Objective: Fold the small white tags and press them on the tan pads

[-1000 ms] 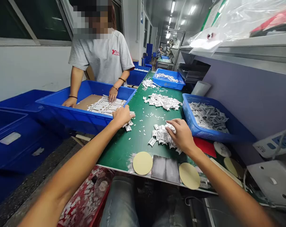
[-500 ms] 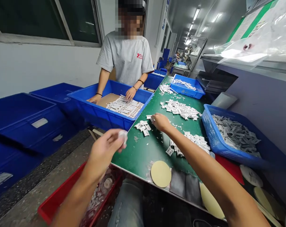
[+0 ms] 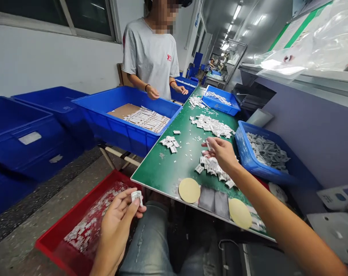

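My left hand [image 3: 119, 216] is over the red bin's edge, thumb and fingers closed on a small white plastic part [image 3: 136, 195]. Hovering above the near heap of white plastic parts [image 3: 212, 165] is my right hand [image 3: 223, 153], its fingertips pinched on a small whitish piece [image 3: 208, 145] that is partly hidden. On the green tabletop [image 3: 153, 170], a small pile of white parts [image 3: 170, 144] lies left of that hand, with a single white part [image 3: 176, 132] just behind it. A larger heap [image 3: 212, 125] lies farther back.
A blue bin [image 3: 105, 128] with rows of white pieces adjoins the table's left edge; a co-worker [image 3: 152, 57] stands behind it. A blue basket [image 3: 243, 153] of parts stands right. Yellow discs [image 3: 189, 190] lie along the front edge. Below left is a red bin [image 3: 56, 234] of scraps.
My right hand has moved right and nearer, from beside the small pile to the near heap; a single part lies where it was. My left hand has lowered. The co-worker's hands have lifted from the bin.
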{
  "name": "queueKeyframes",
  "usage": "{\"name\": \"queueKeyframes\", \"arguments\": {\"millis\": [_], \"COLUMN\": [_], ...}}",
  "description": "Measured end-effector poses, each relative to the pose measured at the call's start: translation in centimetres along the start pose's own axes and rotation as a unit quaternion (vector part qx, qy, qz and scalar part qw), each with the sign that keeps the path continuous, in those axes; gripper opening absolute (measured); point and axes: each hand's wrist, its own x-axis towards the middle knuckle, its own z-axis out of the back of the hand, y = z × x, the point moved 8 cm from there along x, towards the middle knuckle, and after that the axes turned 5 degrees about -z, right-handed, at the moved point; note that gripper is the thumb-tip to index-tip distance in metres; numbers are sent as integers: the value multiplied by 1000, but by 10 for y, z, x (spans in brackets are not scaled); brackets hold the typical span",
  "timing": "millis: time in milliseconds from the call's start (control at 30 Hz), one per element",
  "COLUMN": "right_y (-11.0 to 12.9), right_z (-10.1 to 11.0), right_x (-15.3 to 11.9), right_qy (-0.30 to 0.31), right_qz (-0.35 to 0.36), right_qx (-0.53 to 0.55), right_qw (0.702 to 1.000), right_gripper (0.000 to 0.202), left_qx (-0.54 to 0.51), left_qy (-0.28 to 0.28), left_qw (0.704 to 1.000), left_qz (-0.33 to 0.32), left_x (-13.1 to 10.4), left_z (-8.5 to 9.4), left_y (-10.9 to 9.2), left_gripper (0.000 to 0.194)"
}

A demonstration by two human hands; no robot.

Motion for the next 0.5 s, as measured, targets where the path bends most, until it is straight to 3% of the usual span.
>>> {"name": "queueKeyframes", "arguments": {"millis": [67,133,233,267,333,433,500], "right_y": [-28,-53,-80,-84,-84,-81,-84], "right_z": [27,49,76,81,85,77,72], "right_x": [-45,-91,-147,-162,-185,-211,-216], "right_qy": [12,6,-31,-44,-61,-75,-82], "right_qz": [-104,-175,-182,-156,-59,83,118], "right_qx": [143,208,158,99,-62,-270,-335], "right_qw": [984,962,970,982,994,956,931], "right_gripper": [44,44,42,38,28,21,22], "left_qx": [25,54,145,195,298,402,452], "left_qy": [30,65,114,141,208,296,320], "left_qw": [999,996,975,955,889,769,707], "left_qz": [-12,-33,-123,-172,-279,-400,-440], "left_x": [-5,-8,-8,-8,-11,-23,-28], "left_z": [-17,-38,-72,-86,-117,-151,-163], "left_y": [-3,-6,-18,-24,-32,-33,-31], "left_gripper": [45,42,32,26,17,16,16]}}
